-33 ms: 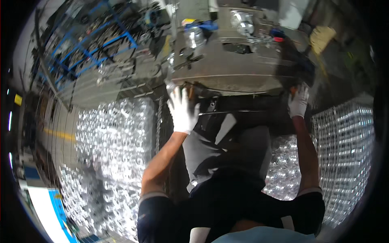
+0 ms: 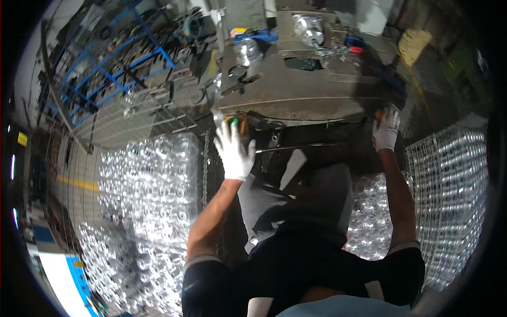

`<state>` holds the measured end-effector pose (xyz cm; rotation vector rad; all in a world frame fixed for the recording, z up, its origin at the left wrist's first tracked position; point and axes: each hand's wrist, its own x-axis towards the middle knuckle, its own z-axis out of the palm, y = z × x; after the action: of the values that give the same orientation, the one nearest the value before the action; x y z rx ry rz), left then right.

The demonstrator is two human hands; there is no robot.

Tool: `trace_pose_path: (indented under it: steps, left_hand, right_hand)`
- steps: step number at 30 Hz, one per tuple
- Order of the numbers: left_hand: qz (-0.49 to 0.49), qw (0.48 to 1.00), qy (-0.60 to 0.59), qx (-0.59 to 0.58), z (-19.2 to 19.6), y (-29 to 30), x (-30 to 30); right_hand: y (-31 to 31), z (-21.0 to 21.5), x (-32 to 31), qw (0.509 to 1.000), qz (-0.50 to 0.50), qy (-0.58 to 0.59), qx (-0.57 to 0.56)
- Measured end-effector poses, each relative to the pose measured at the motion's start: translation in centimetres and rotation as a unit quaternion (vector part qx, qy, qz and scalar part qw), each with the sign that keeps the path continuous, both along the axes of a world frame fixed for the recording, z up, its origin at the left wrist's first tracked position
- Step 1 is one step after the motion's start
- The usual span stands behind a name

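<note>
My left hand (image 2: 235,154), in a white glove, is open with fingers spread. Its fingertips are just at the near side of a small orange-yellow control box (image 2: 243,127) with a green button (image 2: 233,122), at the left front edge of the machine table; I cannot tell whether they touch. My right hand (image 2: 387,131), gloved in white too, rests its outstretched fingers by an orange part (image 2: 378,114) at the right end of that edge, covering some of it. Neither hand holds anything that I can see. Between them runs a thin metal bar (image 2: 303,147).
On the metal table (image 2: 311,90) stand a clear rounded piece (image 2: 248,52) and a larger clear shape (image 2: 309,30), with a red-handled tool (image 2: 355,50). Stacked shiny clear pieces (image 2: 153,185) fill the left side; a wire cage (image 2: 449,201) of them stands right. Blue racks (image 2: 113,74) are at far left.
My left hand has drawn back slightly toward me and off the control box, so its green button now shows. My right hand stays at about the same place.
</note>
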<state>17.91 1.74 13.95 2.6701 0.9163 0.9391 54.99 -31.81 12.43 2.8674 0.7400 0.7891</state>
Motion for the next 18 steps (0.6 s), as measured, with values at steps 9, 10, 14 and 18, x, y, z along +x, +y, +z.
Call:
trace_pose_path:
  steps: [9,10,14,18]
  left_hand:
    - [0.153,0.984,-0.065,-0.062,-7.6,2.1,-11.6]
    - [0.171,0.981,-0.064,-0.067,-8.0,3.0,-13.2]
    - [0.264,0.964,-0.035,-0.022,-9.2,6.2,-19.2]
    - [0.329,0.944,0.001,-0.014,-11.0,10.4,-25.0]
  right_hand:
    - [7.1,3.6,-3.3,0.975,0.169,0.019,0.142]
    - [8.7,4.9,-2.6,0.968,0.198,0.01,0.156]
    - [15.6,10.8,3.1,0.939,0.255,-0.075,0.217]
    - [18.9,13.9,9.2,0.979,0.189,0.059,0.046]
